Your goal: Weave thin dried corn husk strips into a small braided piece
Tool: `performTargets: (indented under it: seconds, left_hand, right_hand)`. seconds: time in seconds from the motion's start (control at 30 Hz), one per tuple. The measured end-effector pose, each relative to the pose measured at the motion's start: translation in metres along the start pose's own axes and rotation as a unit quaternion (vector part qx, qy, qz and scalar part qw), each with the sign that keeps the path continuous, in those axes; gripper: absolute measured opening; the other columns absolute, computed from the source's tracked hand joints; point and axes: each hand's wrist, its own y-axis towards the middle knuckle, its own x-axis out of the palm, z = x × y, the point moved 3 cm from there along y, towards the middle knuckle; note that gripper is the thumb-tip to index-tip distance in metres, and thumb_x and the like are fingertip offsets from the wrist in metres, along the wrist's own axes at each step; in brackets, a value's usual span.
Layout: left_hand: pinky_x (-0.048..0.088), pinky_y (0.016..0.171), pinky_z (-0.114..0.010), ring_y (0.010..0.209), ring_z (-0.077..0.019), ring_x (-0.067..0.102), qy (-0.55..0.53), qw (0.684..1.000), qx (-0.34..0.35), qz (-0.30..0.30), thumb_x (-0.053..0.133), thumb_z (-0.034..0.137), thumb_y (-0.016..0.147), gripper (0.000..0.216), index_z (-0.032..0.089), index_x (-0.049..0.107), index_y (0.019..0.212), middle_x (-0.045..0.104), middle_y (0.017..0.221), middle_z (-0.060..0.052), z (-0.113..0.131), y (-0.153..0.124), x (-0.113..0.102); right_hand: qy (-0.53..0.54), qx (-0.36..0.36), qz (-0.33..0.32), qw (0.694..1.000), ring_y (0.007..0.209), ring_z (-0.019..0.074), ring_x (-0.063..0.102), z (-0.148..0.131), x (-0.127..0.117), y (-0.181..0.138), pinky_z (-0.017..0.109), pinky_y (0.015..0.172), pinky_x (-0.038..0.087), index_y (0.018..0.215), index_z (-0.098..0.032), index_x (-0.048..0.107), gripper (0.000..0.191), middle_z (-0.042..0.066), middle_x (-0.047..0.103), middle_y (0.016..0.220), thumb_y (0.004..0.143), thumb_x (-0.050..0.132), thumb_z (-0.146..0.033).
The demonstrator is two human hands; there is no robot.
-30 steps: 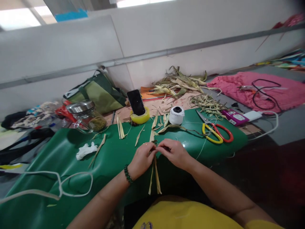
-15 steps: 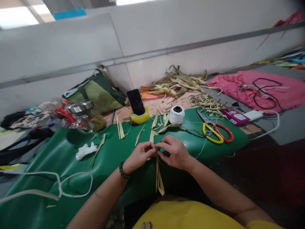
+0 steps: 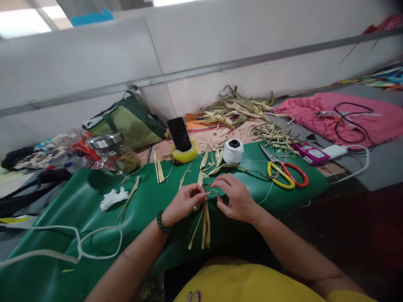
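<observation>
My left hand (image 3: pixel 184 202), with a dark bead bracelet on the wrist, pinches the top of a small bundle of dried leaf strips (image 3: pixel 204 221) that hangs down over the green sheet (image 3: pixel 94 201). My right hand (image 3: pixel 235 197) is just to its right, fingers curled around a thin thread at the bundle's top. A white thread spool (image 3: pixel 233 151) stands beyond my hands. Yellow and red scissors (image 3: pixel 285 174) lie to the right on the sheet.
A phone (image 3: pixel 179 134) leans in a yellow tape roll (image 3: pixel 185 155). A glass jar (image 3: pixel 113 153), green bag (image 3: pixel 130 121) and white tissue (image 3: pixel 112 198) are at the left. Dried leaves (image 3: pixel 236 110) pile at the back. A pink cloth (image 3: pixel 340 117) with cables lies at the right.
The hanging strips have spread apart and swung slightly left. My right hand has moved a little up and away from my left hand.
</observation>
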Motion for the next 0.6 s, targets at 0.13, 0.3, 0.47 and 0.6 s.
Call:
performTargets:
  seconds: [0.13,0.3,0.47,0.6]
  left_hand:
    - [0.035,0.053,-0.022,0.055,-0.0088,0.043,0.021,1.0,0.008,-0.012,0.064,0.038,0.072,0.025,0.015,0.056,0.068,0.052,0.06,0.002,0.002,0.001,0.003]
    - [0.034,0.051,-0.021,0.054,-0.0086,0.042,0.016,1.0,-0.007,-0.009,0.064,0.037,0.071,0.024,0.015,0.056,0.068,0.051,0.059,0.003,0.001,0.0,0.004]
    - [0.034,0.052,-0.022,0.053,-0.0085,0.042,0.007,1.0,-0.012,-0.012,0.065,0.038,0.07,0.025,0.015,0.055,0.068,0.051,0.059,0.003,-0.001,0.0,0.003]
    - [0.033,0.052,-0.021,0.054,-0.0084,0.042,0.021,1.0,-0.003,-0.019,0.065,0.037,0.07,0.024,0.015,0.057,0.068,0.052,0.059,0.003,0.002,0.0,0.003]
  right_hand:
    - [0.002,-0.045,-0.025,0.999,0.098,0.0252,0.052,-0.004,0.001,0.005,0.04,0.083,0.045,0.098,-0.018,0.063,0.026,0.011,0.062,0.108,0.073,0.058,-0.014]
    - [-0.012,-0.057,-0.047,0.997,0.085,0.021,0.053,0.006,0.014,0.005,0.036,0.073,0.043,0.076,-0.019,0.062,0.014,0.007,0.069,0.092,0.087,0.053,-0.017]
    - [0.015,-0.048,-0.042,0.998,0.087,0.0209,0.054,0.005,0.014,0.002,0.034,0.073,0.043,0.087,-0.016,0.061,0.009,0.009,0.067,0.097,0.083,0.055,-0.013]
    - [0.004,-0.063,-0.033,0.997,0.082,0.0192,0.053,0.004,0.014,0.002,0.032,0.071,0.041,0.083,-0.017,0.062,0.007,0.008,0.067,0.093,0.085,0.055,-0.015]
